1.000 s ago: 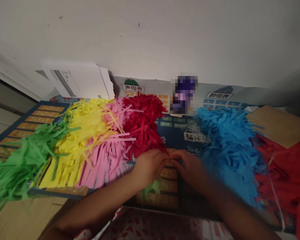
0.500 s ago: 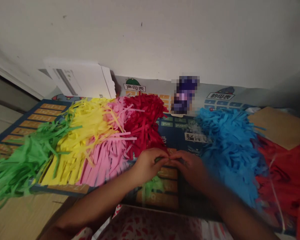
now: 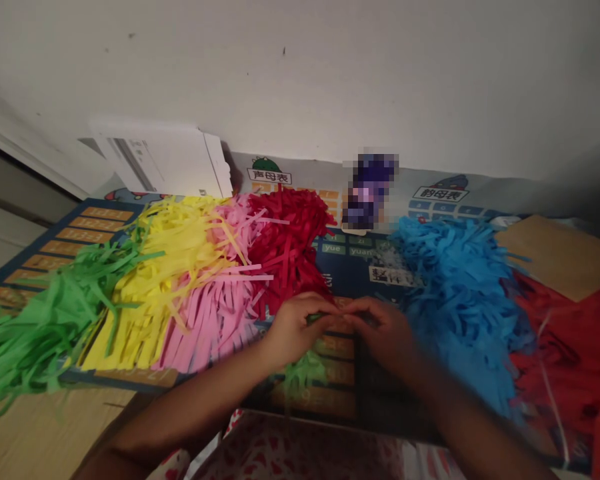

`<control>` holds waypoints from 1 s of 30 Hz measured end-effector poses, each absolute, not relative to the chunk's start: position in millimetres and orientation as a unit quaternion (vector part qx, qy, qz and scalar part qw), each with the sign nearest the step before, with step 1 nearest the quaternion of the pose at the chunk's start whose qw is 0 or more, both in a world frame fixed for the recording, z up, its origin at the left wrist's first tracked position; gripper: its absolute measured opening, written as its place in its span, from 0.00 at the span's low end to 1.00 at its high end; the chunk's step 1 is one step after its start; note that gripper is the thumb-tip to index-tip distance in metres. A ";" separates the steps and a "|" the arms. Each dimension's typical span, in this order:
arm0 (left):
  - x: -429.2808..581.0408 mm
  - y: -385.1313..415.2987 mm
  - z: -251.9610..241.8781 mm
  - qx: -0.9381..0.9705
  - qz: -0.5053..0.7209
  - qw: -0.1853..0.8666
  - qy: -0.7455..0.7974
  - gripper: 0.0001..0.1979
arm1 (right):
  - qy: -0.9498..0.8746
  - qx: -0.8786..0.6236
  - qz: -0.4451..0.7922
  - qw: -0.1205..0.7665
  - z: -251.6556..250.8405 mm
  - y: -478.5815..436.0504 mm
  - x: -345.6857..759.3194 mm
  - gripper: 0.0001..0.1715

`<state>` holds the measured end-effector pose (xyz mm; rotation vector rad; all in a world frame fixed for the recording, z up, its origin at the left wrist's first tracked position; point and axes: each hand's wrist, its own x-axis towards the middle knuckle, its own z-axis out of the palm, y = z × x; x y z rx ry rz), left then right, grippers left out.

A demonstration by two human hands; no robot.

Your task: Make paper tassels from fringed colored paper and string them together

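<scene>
My left hand (image 3: pixel 300 327) is closed, with thumb and index finger pinched together. Green fringed paper (image 3: pixel 305 373) hangs below it, and a bit of green shows inside its curl. My right hand (image 3: pixel 380 330) meets it fingertip to fingertip, also pinching; what lies between its fingertips is too small to make out. Just beyond the left hand sit bundles of dark red paper fringe (image 3: pixel 295 247) and pink paper fringe (image 3: pixel 215 313). Blue paper fringe (image 3: pixel 460 300) lies to the right of my right hand.
Yellow paper fringe (image 3: pixel 170 267) and a green fringe bundle (image 3: pixel 70 307) lie at the left. A white box (image 3: pixel 165 160) and a pixelated phone-like object (image 3: pixel 370 193) lean at the wall. Brown paper (image 3: pixel 560 257) rests on bright red paper (image 3: pixel 575 353) at the right.
Both hands stay fingertip to fingertip at almost the same spot, with only slight finger movement. The hanging green fringe has shifted a little; the bundles around have not moved.
</scene>
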<state>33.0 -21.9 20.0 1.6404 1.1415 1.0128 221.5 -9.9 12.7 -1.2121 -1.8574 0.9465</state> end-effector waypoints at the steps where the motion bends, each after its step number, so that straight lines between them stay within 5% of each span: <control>1: 32.3 -21.3 19.5 0.659 0.409 0.431 0.462 0.03 | -0.727 -0.461 0.363 0.357 12.4 -10.0 221.1 0.05; 22: 25.3 -15.8 20.1 0.688 0.386 0.411 0.457 0.01 | -0.728 -0.433 0.425 0.319 18.0 -6.4 217.2 0.10; 30: 30.8 -14.4 21.0 0.379 0.412 0.667 0.492 0.17 | -0.572 -0.409 0.606 0.371 13.0 -1.9 218.3 0.15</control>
